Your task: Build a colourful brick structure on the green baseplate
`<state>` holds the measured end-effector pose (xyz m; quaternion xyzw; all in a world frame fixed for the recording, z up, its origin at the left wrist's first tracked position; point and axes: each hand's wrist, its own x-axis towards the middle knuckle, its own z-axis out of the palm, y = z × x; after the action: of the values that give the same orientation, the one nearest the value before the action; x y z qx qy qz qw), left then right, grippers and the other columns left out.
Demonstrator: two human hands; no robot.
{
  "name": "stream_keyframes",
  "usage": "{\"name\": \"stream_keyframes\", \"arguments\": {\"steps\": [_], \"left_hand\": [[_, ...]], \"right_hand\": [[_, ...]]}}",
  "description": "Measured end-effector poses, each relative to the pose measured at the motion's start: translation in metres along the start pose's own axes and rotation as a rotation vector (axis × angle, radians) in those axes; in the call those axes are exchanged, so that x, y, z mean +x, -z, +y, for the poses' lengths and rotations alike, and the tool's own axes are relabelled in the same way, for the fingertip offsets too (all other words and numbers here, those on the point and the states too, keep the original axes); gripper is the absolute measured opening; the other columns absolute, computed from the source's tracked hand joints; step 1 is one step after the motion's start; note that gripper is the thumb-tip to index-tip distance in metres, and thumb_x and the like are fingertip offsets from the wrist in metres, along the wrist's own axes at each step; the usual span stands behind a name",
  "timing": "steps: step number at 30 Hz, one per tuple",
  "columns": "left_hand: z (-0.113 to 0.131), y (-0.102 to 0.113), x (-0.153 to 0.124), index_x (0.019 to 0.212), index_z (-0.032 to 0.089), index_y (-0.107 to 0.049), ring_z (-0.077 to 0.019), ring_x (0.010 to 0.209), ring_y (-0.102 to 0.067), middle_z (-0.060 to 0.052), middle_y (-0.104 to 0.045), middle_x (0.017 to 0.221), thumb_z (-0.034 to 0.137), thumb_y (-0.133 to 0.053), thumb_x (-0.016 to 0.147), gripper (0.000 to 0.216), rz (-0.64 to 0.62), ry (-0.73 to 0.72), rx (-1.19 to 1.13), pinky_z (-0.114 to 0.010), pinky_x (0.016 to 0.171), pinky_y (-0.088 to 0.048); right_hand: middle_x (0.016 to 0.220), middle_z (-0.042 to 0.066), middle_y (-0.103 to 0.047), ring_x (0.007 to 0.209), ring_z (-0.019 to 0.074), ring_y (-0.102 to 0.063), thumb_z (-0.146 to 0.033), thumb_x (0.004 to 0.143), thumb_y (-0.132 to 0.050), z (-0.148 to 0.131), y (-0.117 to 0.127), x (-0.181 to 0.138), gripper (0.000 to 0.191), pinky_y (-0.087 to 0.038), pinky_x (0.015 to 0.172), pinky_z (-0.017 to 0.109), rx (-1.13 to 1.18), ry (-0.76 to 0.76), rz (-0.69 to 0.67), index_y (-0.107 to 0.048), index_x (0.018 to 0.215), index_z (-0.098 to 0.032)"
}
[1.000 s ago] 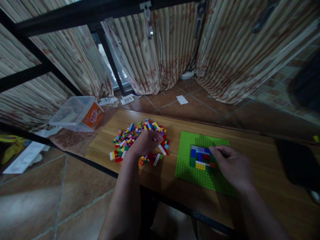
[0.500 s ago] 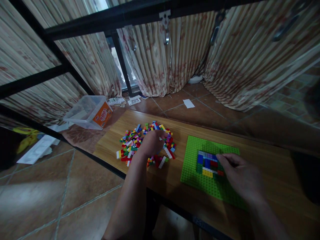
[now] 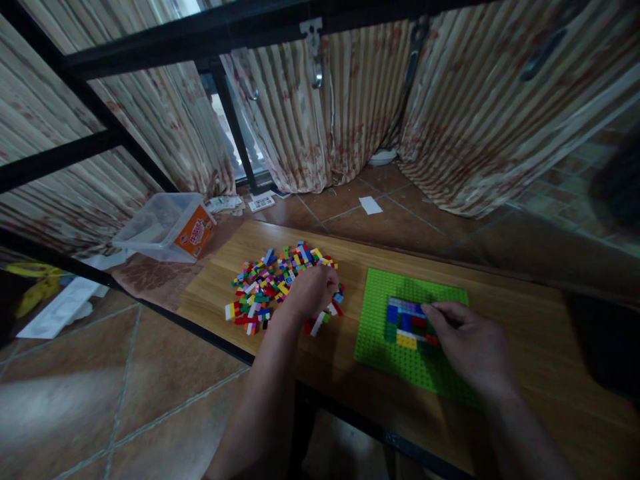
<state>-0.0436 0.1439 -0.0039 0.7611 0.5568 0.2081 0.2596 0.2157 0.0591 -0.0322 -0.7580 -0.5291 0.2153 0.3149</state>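
Note:
My left hand [image 3: 314, 292] is over the right side of a loose pile of toy building bricks [image 3: 260, 290] in many colours. Its fingers are curled down, and whatever lies between the tips is hidden. On a green studded baseplate [image 3: 377, 320] sits a low block of joined bricks [image 3: 406, 325], mostly blue, with red, yellow, green and pale ones. My right hand [image 3: 467, 340] is closed in a pinch at the upper right corner of that block, its fingertips against the bricks. The hand covers the block's right end and part of the baseplate.
The bricks and baseplate lie on a long wooden table [image 3: 210, 283] with a dark frame edge. Beyond its left end stands a clear plastic tub [image 3: 150, 233] with an orange label. Papers [image 3: 370, 205] lie on the tiled floor, before striped curtains [image 3: 365, 100].
The whole view has shifted slightly. My left hand has moved a little to the right over the pile, its fingers more curled. My right hand keeps its pinch at the block's corner.

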Motion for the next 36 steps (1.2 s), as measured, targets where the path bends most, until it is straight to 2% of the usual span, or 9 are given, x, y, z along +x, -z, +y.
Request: {"name": "stream_keyframes", "arguments": {"steps": [5,9,12,21,27,32,36], "left_hand": [[0.002,0.005,0.001,0.076,0.015,-0.065,-0.0133,0.068,-0.059,-0.002,-0.066,0.073,0.016,-0.052,0.083,0.015,-0.098,-0.101,-0.158,-0.022,0.064,-0.043],[0.006,-0.003,0.001,0.084,0.015,-0.062,-0.0122,0.065,-0.059,-0.001,-0.065,0.072,0.021,-0.054,0.084,0.01,-0.221,-0.112,-0.397,-0.022,0.061,-0.045],[0.01,-0.011,0.002,0.087,0.015,-0.061,-0.0118,0.068,-0.061,-0.001,-0.065,0.075,0.019,-0.056,0.082,0.008,-0.263,-0.12,-0.505,-0.021,0.062,-0.046],[0.024,-0.025,0.001,0.082,0.014,-0.066,-0.0105,0.065,-0.056,0.0,-0.064,0.071,0.01,-0.051,0.076,0.017,-0.185,-0.148,-0.389,-0.02,0.06,-0.042],[0.044,-0.055,-0.004,0.087,0.015,-0.068,-0.0113,0.062,-0.057,0.001,-0.067,0.07,0.013,-0.053,0.073,0.021,-0.192,-0.048,-0.393,-0.02,0.056,-0.042],[0.058,-0.077,-0.008,0.091,0.016,-0.068,-0.0116,0.064,-0.059,0.001,-0.067,0.071,0.016,-0.051,0.079,0.02,-0.258,-0.055,-0.528,-0.021,0.058,-0.044],[0.059,-0.082,-0.007,0.09,0.015,-0.066,-0.0117,0.073,-0.061,-0.001,-0.068,0.081,0.015,-0.057,0.081,0.013,-0.228,-0.089,-0.699,-0.021,0.067,-0.047]], "right_hand": [[0.076,0.003,-0.074,0.07,0.0212,-0.068,-0.052,0.083,-0.055,-0.002,0.001,-0.001,0.034,-0.047,0.064,0.031,0.044,0.027,0.004,-0.071,0.08,-0.023],[0.074,0.003,-0.074,0.067,0.0202,-0.067,-0.051,0.083,-0.055,-0.005,0.001,-0.001,0.033,-0.046,0.063,0.031,0.063,0.051,0.014,-0.071,0.078,-0.022],[0.073,0.003,-0.074,0.067,0.0198,-0.066,-0.049,0.084,-0.054,-0.007,0.001,-0.001,0.032,-0.046,0.062,0.03,0.087,0.04,0.02,-0.071,0.078,-0.022],[0.076,0.003,-0.075,0.067,0.021,-0.067,-0.053,0.081,-0.056,-0.003,0.006,-0.001,0.033,-0.047,0.061,0.031,0.037,0.009,0.031,-0.072,0.078,-0.024],[0.076,0.004,-0.075,0.066,0.0231,-0.068,-0.057,0.078,-0.058,0.004,-0.001,-0.001,0.036,-0.046,0.057,0.032,0.015,0.014,0.016,-0.072,0.08,-0.025],[0.084,0.004,-0.075,0.077,0.0229,-0.068,-0.056,0.078,-0.062,-0.009,-0.007,-0.008,0.034,-0.051,0.066,0.032,0.193,0.02,-0.045,-0.072,0.085,-0.024],[0.095,0.005,-0.075,0.087,0.023,-0.068,-0.052,0.079,-0.064,-0.014,-0.007,-0.009,0.034,-0.052,0.077,0.034,0.36,0.029,-0.097,-0.072,0.094,-0.022]]}}
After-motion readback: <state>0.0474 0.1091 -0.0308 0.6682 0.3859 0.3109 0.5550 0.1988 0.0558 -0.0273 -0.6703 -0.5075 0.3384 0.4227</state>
